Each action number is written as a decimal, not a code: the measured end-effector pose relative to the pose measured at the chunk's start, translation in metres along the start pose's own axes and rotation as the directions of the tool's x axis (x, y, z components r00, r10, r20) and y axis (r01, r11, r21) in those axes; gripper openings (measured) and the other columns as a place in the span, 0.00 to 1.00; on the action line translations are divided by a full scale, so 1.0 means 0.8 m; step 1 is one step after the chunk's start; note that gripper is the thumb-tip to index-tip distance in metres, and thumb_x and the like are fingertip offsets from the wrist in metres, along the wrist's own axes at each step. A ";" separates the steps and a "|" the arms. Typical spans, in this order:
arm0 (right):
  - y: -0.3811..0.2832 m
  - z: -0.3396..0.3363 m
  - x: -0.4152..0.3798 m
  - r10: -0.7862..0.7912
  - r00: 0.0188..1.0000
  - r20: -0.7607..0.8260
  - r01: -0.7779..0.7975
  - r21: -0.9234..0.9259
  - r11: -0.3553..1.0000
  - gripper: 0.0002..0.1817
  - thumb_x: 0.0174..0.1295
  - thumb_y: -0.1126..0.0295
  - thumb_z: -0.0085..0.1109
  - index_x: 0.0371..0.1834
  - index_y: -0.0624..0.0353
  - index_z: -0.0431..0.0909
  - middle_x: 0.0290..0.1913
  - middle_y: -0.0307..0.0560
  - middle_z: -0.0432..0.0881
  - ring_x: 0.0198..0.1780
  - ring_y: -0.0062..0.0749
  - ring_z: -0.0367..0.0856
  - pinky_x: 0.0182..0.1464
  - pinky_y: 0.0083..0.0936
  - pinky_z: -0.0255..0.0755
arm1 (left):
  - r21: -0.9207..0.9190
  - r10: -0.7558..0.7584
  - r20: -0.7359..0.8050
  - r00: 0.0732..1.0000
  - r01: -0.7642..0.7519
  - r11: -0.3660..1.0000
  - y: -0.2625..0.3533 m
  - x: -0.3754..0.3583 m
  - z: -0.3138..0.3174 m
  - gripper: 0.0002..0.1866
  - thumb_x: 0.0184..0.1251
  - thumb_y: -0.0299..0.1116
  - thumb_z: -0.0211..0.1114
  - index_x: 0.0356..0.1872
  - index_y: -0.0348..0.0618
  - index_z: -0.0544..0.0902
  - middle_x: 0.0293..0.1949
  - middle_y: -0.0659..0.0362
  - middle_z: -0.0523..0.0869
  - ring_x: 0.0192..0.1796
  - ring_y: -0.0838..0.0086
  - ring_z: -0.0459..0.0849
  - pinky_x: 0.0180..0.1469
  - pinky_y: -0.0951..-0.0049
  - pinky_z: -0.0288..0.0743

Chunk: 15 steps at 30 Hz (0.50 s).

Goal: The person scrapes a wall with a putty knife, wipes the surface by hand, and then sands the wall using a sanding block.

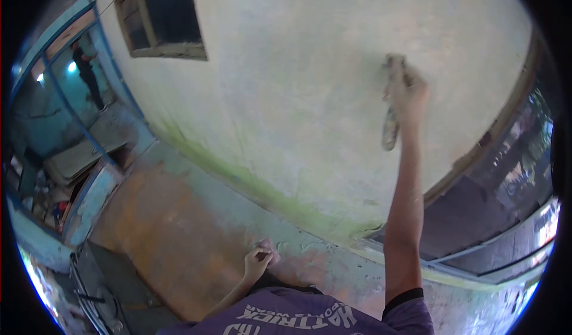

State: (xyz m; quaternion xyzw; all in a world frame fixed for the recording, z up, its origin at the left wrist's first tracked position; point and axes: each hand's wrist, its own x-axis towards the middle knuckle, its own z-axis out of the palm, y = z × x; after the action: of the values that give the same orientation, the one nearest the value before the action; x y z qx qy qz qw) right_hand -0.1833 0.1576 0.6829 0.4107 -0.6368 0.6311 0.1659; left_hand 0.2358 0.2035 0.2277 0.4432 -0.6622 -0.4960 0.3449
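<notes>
My right hand (411,97) is raised against the pale wall (298,97), closed around a long, stained tool (390,129) whose rounded end hangs below the fist. Motion blurs this hand and the tool's upper part, which is near the wall surface. Low in front of my purple shirt, my left hand (258,262) is closed on a crumpled pinkish cloth (271,251). Green and grey stains mark the wall.
A wooden-framed window (161,16) is at the upper left. Beyond a blue frame (71,108), another person (88,76) stands. A dark cabinet-like object (113,275) is at the lower left. Dark glazed panels (488,204) lie to the right.
</notes>
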 end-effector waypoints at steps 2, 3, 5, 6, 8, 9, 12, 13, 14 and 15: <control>-0.035 0.020 0.004 0.057 0.998 -0.032 -0.055 0.044 0.997 0.21 0.73 0.56 0.57 0.30 0.64 0.84 0.14 0.39 0.75 0.18 0.20 0.75 0.23 0.25 0.68 | -0.033 0.050 -0.054 0.997 -0.052 0.998 0.009 0.012 -0.013 0.16 0.59 0.27 0.74 0.48 0.38 0.83 0.43 0.53 0.87 0.48 0.72 0.87 0.49 0.71 0.79; -0.043 0.027 -0.005 0.094 0.994 -0.054 -0.092 0.041 0.995 0.21 0.73 0.56 0.57 0.31 0.64 0.84 0.14 0.39 0.75 0.18 0.20 0.76 0.23 0.25 0.68 | -0.058 0.107 -0.093 0.990 -0.113 0.992 0.019 0.023 -0.014 0.21 0.59 0.26 0.74 0.54 0.39 0.80 0.46 0.53 0.86 0.51 0.72 0.85 0.50 0.71 0.79; -0.033 0.042 -0.037 0.160 0.982 -0.105 -0.156 0.042 0.987 0.20 0.73 0.56 0.57 0.33 0.64 0.85 0.14 0.39 0.75 0.18 0.20 0.76 0.23 0.25 0.69 | -0.130 0.137 -0.166 0.977 -0.159 0.979 0.026 0.035 -0.024 0.31 0.59 0.25 0.74 0.64 0.39 0.71 0.51 0.52 0.83 0.55 0.70 0.83 0.52 0.71 0.79; -0.003 0.055 -0.064 0.185 0.974 -0.131 -0.181 0.045 0.983 0.20 0.73 0.57 0.57 0.33 0.63 0.85 0.14 0.39 0.75 0.18 0.20 0.76 0.24 0.26 0.69 | -0.185 0.108 -0.199 0.974 -0.145 0.972 0.027 0.039 -0.027 0.36 0.60 0.25 0.74 0.68 0.40 0.66 0.53 0.51 0.81 0.56 0.68 0.82 0.53 0.70 0.79; 0.010 0.077 -0.071 0.174 0.964 -0.199 -0.171 0.032 0.985 0.20 0.73 0.56 0.57 0.34 0.63 0.86 0.14 0.39 0.75 0.18 0.21 0.77 0.24 0.26 0.70 | -0.279 0.056 -0.225 0.973 -0.120 0.953 0.022 0.056 -0.042 0.42 0.60 0.24 0.74 0.73 0.40 0.60 0.55 0.50 0.79 0.56 0.67 0.82 0.54 0.69 0.79; 0.005 0.087 -0.070 0.145 0.961 -0.235 -0.146 0.011 0.989 0.20 0.73 0.56 0.57 0.34 0.62 0.86 0.14 0.39 0.75 0.18 0.22 0.77 0.24 0.26 0.70 | -0.315 0.026 -0.215 0.976 -0.094 0.944 0.014 0.061 -0.055 0.43 0.60 0.24 0.74 0.73 0.40 0.58 0.55 0.50 0.79 0.55 0.66 0.82 0.54 0.69 0.80; -0.020 0.091 -0.014 0.118 0.970 -0.213 -0.128 -0.030 0.991 0.24 0.72 0.51 0.57 0.30 0.62 0.85 0.16 0.40 0.77 0.19 0.24 0.75 0.26 0.27 0.70 | -0.376 -0.051 -0.240 0.969 -0.045 0.925 0.010 0.070 -0.088 0.43 0.60 0.24 0.74 0.73 0.39 0.58 0.55 0.50 0.79 0.53 0.67 0.83 0.54 0.70 0.80; -0.024 0.089 0.008 0.105 0.979 -0.173 -0.102 0.023 0.995 0.26 0.72 0.50 0.56 0.28 0.63 0.84 0.16 0.40 0.77 0.19 0.24 0.75 0.27 0.27 0.70 | -0.387 -0.071 -0.259 0.963 -0.037 0.921 0.008 0.073 -0.101 0.42 0.60 0.24 0.74 0.73 0.39 0.58 0.55 0.51 0.80 0.53 0.67 0.84 0.54 0.70 0.80; -0.036 0.091 0.015 0.113 0.978 -0.173 -0.105 0.056 0.993 0.25 0.72 0.50 0.58 0.27 0.61 0.83 0.17 0.39 0.76 0.19 0.22 0.74 0.26 0.25 0.69 | -0.345 -0.086 -0.245 0.966 -0.004 0.939 -0.004 0.076 -0.111 0.42 0.60 0.24 0.74 0.73 0.38 0.58 0.55 0.51 0.79 0.52 0.67 0.84 0.54 0.70 0.80; -0.051 0.097 0.022 0.117 0.978 -0.174 -0.103 0.089 0.991 0.24 0.72 0.50 0.59 0.26 0.59 0.82 0.18 0.38 0.76 0.19 0.21 0.73 0.25 0.23 0.68 | -0.305 -0.100 -0.231 0.968 0.026 0.952 -0.024 0.083 -0.124 0.42 0.60 0.24 0.74 0.73 0.38 0.59 0.55 0.51 0.79 0.52 0.67 0.84 0.54 0.71 0.80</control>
State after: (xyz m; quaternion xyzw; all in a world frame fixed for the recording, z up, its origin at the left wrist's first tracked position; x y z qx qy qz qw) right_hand -0.1398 0.0846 0.7115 0.3228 -0.6155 0.6985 0.1706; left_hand 0.3046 0.1049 0.2371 0.4644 -0.5174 -0.5433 0.4706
